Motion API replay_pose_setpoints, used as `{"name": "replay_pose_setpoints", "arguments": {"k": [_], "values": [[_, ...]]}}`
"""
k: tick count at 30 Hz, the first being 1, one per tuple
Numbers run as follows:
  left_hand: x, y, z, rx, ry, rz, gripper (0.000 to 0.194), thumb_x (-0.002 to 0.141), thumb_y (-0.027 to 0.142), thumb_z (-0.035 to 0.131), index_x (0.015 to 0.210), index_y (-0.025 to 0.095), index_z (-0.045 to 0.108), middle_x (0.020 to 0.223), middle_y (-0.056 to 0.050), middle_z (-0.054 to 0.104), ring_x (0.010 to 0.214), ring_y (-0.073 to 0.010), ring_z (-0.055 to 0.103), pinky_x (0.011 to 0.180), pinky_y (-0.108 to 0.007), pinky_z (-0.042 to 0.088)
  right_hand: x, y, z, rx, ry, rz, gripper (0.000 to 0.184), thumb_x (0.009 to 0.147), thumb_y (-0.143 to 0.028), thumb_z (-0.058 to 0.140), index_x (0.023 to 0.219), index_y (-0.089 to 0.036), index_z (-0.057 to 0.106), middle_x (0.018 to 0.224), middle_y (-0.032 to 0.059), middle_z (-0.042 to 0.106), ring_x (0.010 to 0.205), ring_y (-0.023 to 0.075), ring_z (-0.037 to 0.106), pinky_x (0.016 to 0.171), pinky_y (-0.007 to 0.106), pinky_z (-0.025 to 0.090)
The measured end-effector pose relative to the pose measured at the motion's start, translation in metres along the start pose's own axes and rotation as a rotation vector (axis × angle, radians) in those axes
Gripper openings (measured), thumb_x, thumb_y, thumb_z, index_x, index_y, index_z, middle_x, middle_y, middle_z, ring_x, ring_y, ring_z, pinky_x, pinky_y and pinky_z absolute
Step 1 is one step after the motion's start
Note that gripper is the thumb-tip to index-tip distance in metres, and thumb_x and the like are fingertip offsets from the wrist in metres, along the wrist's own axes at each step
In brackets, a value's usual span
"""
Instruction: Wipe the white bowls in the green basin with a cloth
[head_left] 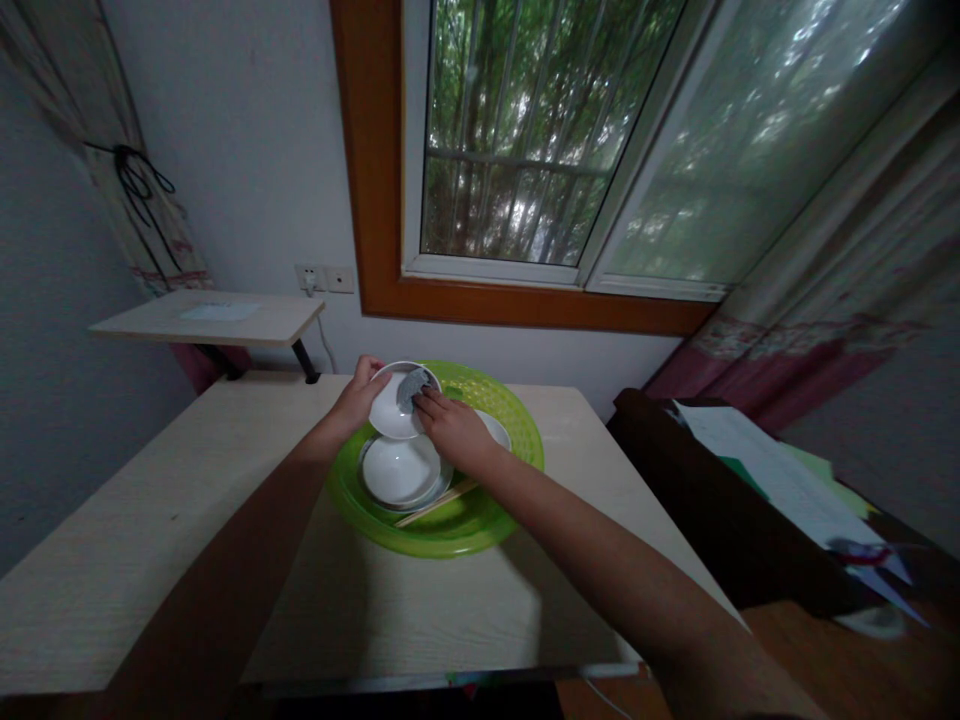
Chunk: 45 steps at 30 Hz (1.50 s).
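My left hand point(359, 396) grips the rim of a white bowl point(388, 412), which is tilted so that its inside faces me. A grey cloth or scouring pad point(413, 388) is pressed against the inside of that bowl by my right hand point(453, 428), its fingers closed over it. Beneath, a second white bowl point(400, 470) sits on other dishes in a green plastic basin point(442, 541). A pair of wooden chopsticks point(435, 505) lies to the right of that bowl. Another white dish point(495, 430) shows partly behind my right hand.
The basin stands on a pale wooden table point(315, 600) against the wall. A small raised shelf point(210, 316) is at the back left, near wall sockets point(324, 279). To the right is a dark piece of furniture point(720, 510) with papers point(780, 475). A window point(540, 150) is above.
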<state>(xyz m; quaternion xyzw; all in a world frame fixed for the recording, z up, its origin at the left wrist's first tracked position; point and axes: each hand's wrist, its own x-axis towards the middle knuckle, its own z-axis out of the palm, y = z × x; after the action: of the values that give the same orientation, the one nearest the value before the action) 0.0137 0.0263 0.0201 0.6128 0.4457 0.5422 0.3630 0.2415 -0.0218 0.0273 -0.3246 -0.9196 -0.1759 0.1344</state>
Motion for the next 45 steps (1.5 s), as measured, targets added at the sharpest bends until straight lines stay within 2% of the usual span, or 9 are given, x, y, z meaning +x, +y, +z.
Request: {"name": "replay_pose_setpoints", "arguments": {"k": [8,14,21,24,28,33,37,41,45], "values": [[0.001,-0.007,-0.002,0.173,0.03,0.097,0.027,0.093,0.048,0.057,0.104,0.025,0.049,0.102,-0.002,0.057,0.096,-0.0209,0.058,0.088,-0.034,0.047,-0.004,0.0,0.014,0.203,-0.077,-0.197,0.052,0.098,-0.014,0.056,0.15,-0.007,0.056,0.155,0.0183,0.057,0.146,0.0272,0.051,0.123,0.043,0.043],[0.0,-0.003,-0.001,0.221,0.025,0.106,0.028,0.094,0.049,0.054,0.106,0.024,0.048,0.106,-0.005,0.057,0.103,-0.0229,0.058,0.096,-0.037,0.045,-0.006,-0.001,0.009,0.263,-0.113,-0.214,0.068,0.098,-0.018,0.057,0.163,-0.016,0.038,0.164,0.0156,0.048,0.151,0.0286,0.043,0.118,0.046,0.046],[-0.002,0.003,0.0,0.172,0.055,0.079,0.03,0.093,0.049,0.057,0.107,0.024,0.049,0.107,-0.005,0.058,0.104,-0.0243,0.058,0.097,-0.039,0.045,-0.003,-0.002,0.006,0.072,-0.111,-0.078,0.052,0.102,-0.018,0.053,0.153,-0.016,0.053,0.158,0.0165,0.054,0.146,0.0301,0.048,0.111,0.048,0.05],[-0.001,0.003,0.0,0.146,0.063,0.069,0.03,0.092,0.047,0.06,0.108,0.024,0.051,0.107,-0.006,0.059,0.106,-0.0248,0.058,0.099,-0.039,0.045,-0.002,-0.004,0.002,-0.009,-0.063,-0.011,0.044,0.104,-0.018,0.05,0.146,-0.012,0.059,0.155,0.02,0.055,0.145,0.0333,0.048,0.116,0.056,0.045],[0.001,0.002,0.001,0.132,0.056,0.067,0.031,0.089,0.043,0.061,0.111,0.023,0.053,0.11,-0.007,0.061,0.109,-0.026,0.059,0.102,-0.041,0.046,-0.001,-0.004,0.002,-0.094,-0.001,0.044,0.043,0.103,-0.014,0.048,0.145,-0.008,0.059,0.159,0.0229,0.05,0.151,0.0367,0.042,0.121,0.063,0.036],[0.002,0.0,0.0,0.056,-0.022,0.059,0.043,0.084,0.034,0.06,0.125,0.022,0.055,0.125,-0.01,0.063,0.118,-0.0285,0.06,0.106,-0.043,0.046,-0.001,0.0,0.003,-0.124,0.017,0.033,0.041,0.104,-0.015,0.047,0.142,-0.008,0.061,0.161,0.0222,0.048,0.152,0.0375,0.041,0.122,0.06,0.037],[0.001,0.001,-0.002,0.019,-0.093,0.1,0.05,0.083,0.034,0.059,0.132,0.021,0.057,0.141,-0.011,0.06,0.132,-0.0307,0.054,0.117,-0.046,0.039,-0.003,0.003,0.005,-0.099,0.034,0.012,0.039,0.106,-0.019,0.05,0.143,-0.013,0.061,0.162,0.0194,0.048,0.155,0.0369,0.038,0.122,0.06,0.037],[0.0,0.004,-0.002,0.018,-0.093,0.1,0.047,0.083,0.036,0.06,0.128,0.023,0.061,0.142,-0.01,0.061,0.136,-0.0313,0.052,0.121,-0.047,0.035,-0.005,0.002,0.009,-0.049,0.01,-0.011,0.041,0.104,-0.018,0.053,0.145,-0.015,0.059,0.164,0.0179,0.046,0.156,0.0347,0.037,0.122,0.058,0.038],[-0.003,0.009,0.0,0.016,-0.059,0.1,0.039,0.086,0.038,0.06,0.122,0.023,0.061,0.137,-0.01,0.063,0.131,-0.0296,0.055,0.12,-0.046,0.036,-0.004,0.001,0.01,-0.02,-0.022,-0.056,0.042,0.104,-0.016,0.051,0.145,-0.012,0.06,0.164,0.0175,0.047,0.152,0.035,0.042,0.117,0.054,0.046]]}}
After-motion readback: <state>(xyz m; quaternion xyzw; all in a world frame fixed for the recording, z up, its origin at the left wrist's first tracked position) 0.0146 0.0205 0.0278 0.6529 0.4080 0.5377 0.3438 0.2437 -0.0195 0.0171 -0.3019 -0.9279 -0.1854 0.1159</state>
